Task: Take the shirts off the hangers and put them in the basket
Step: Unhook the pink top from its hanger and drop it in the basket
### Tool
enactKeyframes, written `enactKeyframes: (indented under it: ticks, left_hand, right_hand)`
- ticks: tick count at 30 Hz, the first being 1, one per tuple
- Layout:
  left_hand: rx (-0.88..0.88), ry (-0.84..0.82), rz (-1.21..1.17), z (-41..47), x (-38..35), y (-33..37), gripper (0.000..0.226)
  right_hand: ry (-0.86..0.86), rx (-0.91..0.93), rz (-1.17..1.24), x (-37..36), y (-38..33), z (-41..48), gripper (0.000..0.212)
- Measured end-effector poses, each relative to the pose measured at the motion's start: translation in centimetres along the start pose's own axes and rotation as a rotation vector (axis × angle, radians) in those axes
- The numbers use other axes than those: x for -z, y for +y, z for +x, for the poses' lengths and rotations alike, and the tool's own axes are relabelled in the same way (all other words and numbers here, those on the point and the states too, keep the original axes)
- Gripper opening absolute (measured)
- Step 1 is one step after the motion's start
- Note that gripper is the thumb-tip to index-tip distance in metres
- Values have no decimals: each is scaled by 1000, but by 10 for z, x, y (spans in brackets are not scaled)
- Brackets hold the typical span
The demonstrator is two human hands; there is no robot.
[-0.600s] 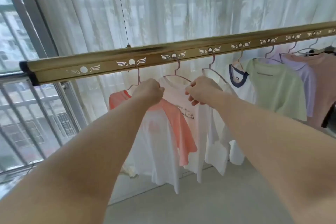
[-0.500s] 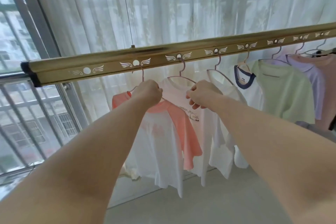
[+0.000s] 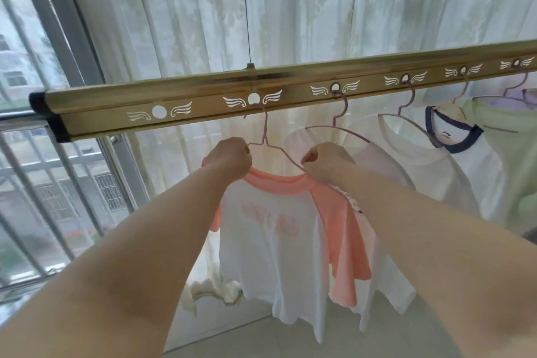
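Collar now pulled below hanger [image 3: 263, 136]; both hands gripping shirt [image 3: 273, 229].

The gold rail [image 3: 290, 87] runs just above the pink hanger [image 3: 263, 136], leaving a narrow gap over both fists. To the right, a white shirt [image 3: 374, 160] hangs close beside the pink-sleeved shirt [image 3: 276, 241], crowding that side. To the left, past the rail's end, the space before the curtain [image 3: 174, 23] is open.

place: home laundry balcony; evidence: gold drying rail [image 3: 290, 87] hung with shirts [image 3: 279, 229]; sheer curtains [image 3: 319, 9]; barred window [image 3: 43, 197]
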State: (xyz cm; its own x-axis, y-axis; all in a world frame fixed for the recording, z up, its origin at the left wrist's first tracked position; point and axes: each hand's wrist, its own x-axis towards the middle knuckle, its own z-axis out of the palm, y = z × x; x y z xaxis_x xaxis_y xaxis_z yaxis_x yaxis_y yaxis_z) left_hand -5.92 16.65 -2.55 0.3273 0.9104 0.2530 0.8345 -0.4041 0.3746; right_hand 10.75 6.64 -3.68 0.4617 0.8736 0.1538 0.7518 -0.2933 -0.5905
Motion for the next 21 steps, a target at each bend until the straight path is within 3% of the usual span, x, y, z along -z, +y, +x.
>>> enactKeyframes:
  ticks: [5, 10, 14, 16, 21]
  left_hand:
    - [-7, 99, -56, 28, -12, -19, 36]
    - [-24, 206, -94, 48, -17, -27, 42]
    - [-15, 160, -90, 51, -24, -27, 40]
    - [-22, 149, -78, 49, -26, -26, 41]
    - [-13, 150, -62, 42, -21, -23, 44]
  right_hand:
    - [-34, -25, -49, -28, 1, 28, 37]
    - [-32, -29, -21, -43, 3, 40, 24]
    - [-37, -95, 230, -52, 5, 44, 17]
    - [-18, -132, 373, -57, 6, 45, 25]
    - [41, -81, 467, -54, 14, 35, 26]
